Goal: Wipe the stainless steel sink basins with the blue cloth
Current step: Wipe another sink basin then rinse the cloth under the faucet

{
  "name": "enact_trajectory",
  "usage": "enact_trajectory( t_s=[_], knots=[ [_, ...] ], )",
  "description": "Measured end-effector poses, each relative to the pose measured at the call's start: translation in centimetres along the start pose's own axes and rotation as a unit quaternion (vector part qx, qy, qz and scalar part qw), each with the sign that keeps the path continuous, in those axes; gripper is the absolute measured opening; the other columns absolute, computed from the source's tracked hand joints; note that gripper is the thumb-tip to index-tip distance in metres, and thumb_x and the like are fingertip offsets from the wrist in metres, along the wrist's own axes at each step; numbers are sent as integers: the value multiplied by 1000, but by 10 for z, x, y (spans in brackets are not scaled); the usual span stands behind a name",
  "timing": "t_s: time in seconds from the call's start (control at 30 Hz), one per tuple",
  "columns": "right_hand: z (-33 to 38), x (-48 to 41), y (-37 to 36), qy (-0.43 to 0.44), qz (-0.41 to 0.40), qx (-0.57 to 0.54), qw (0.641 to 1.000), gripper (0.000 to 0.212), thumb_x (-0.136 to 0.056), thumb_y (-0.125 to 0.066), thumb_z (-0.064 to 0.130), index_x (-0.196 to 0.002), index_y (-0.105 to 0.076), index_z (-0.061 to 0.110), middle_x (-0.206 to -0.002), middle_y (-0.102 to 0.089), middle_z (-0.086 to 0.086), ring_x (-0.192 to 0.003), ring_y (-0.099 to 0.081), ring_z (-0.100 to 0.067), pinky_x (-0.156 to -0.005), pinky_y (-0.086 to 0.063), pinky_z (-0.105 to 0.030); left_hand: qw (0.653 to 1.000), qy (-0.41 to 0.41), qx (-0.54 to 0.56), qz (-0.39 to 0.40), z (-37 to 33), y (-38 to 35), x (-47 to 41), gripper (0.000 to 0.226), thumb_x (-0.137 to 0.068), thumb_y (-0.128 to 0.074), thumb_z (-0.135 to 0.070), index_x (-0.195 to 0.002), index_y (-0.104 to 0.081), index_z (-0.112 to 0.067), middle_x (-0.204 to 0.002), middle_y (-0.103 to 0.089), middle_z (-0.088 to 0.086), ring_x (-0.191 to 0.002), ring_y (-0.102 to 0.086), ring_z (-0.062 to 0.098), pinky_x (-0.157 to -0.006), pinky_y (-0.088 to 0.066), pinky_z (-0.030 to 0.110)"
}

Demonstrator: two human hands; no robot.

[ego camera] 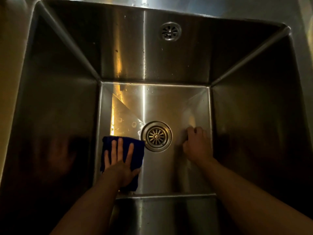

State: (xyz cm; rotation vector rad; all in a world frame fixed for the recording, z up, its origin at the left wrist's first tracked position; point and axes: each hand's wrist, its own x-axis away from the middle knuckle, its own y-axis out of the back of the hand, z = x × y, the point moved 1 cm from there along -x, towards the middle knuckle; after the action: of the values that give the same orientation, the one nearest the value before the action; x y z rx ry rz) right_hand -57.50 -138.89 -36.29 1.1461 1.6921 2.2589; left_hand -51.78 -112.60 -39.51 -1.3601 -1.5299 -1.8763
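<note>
Sink basin, seen from above. Blue cloth flat on floor in near-left corner: left edge along left wall seam, far-right corner touching rim of drain strainer. Left hand spread on cloth, fingers straight and splayed, pressing down (no pinch, cloth not gathered). Bare floor beyond cloth toward far wall, droplets on it. Right of strainer: right hand on floor, fingers curled under, nothing seen in grip, just beside right wall seam. Overflow grille high on far wall.
</note>
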Motion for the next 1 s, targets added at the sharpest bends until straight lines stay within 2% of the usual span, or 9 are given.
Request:
enact_trajectory(
  t_s=[0.07,0.13,0.23,0.3,0.4,0.57,0.73,0.87,1.0],
  knots=[
    [0,4,-3,-1,13,7,1000,49,-86,-52,22,-133,-43,13,-134,-40,-15,-121,-37,-32,-100,-32,-38,997,-2,-14,78,-2,-9,10,94,-90,-30,-64,-128,45,-22,-115,65,14,-110,58,32,-109,21,54],
    [3,8,-5,-3,22,2,1000,49,-86,-52,22,-134,-43,13,-137,-37,-16,-124,-35,-33,-102,-31,-39,990,-4,-22,137,-4,-18,20,92,-93,-36,-51,-136,39,-22,-121,60,15,-119,51,35,-111,18,54],
    [8,8,-4,10,7,-6,1000,47,-86,-49,18,-133,-44,13,-137,-38,-15,-123,-35,-32,-101,-32,-39,986,-5,-36,161,-2,-23,29,95,-93,-44,-42,-134,39,-17,-123,58,14,-120,50,34,-112,15,53],
    [11,5,-1,17,-28,-7,999,49,-84,-51,18,-132,-45,12,-135,-39,-16,-121,-36,-33,-99,-34,-40,990,-8,-33,133,-1,-25,33,94,-94,-43,-42,-130,39,-16,-122,60,12,-112,57,31,-111,18,51],
    [13,1,2,18,-79,-10,997,51,-81,-56,17,-131,-47,10,-133,-42,-20,-119,-40,-37,-95,-37,-43,996,-14,-9,83,0,-32,33,92,-95,-40,-42,-130,42,-19,-121,63,8,-100,67,25,-102,30,47],
    [8,-6,0,12,-64,15,998,56,-81,-54,17,-135,-42,10,-138,-38,-20,-123,-37,-36,-99,-34,-42,999,-7,34,15,7,-7,10,93,-96,-39,-41,-130,46,-26,-121,65,8,-119,55,29,-112,21,53],
    [3,-11,-7,8,-62,30,998,63,-81,-54,23,-141,-38,10,-142,-35,-21,-126,-37,-37,-101,-36,-43,994,26,62,-84,10,53,-33,93,-96,-39,-43,-130,45,-24,-135,54,13,-128,46,32,-113,12,55],
    [0,-23,-17,-4,-40,34,999,72,-90,-49,38,-153,-16,27,-156,-12,-21,-141,-15,-38,-114,-21,-46,991,16,71,-115,13,96,-66,89,-97,-40,-40,-140,36,-28,-143,48,14,-132,43,33,-113,14,55],
    [3,-28,-20,15,-34,32,999,69,-90,-46,40,-152,-15,39,-158,-6,-16,-143,-8,-38,-115,-18,-49,984,-10,59,-168,17,121,-84,85,-97,-42,-40,-145,28,-26,-150,38,14,-137,35,35,-114,10,56]
  ],
)
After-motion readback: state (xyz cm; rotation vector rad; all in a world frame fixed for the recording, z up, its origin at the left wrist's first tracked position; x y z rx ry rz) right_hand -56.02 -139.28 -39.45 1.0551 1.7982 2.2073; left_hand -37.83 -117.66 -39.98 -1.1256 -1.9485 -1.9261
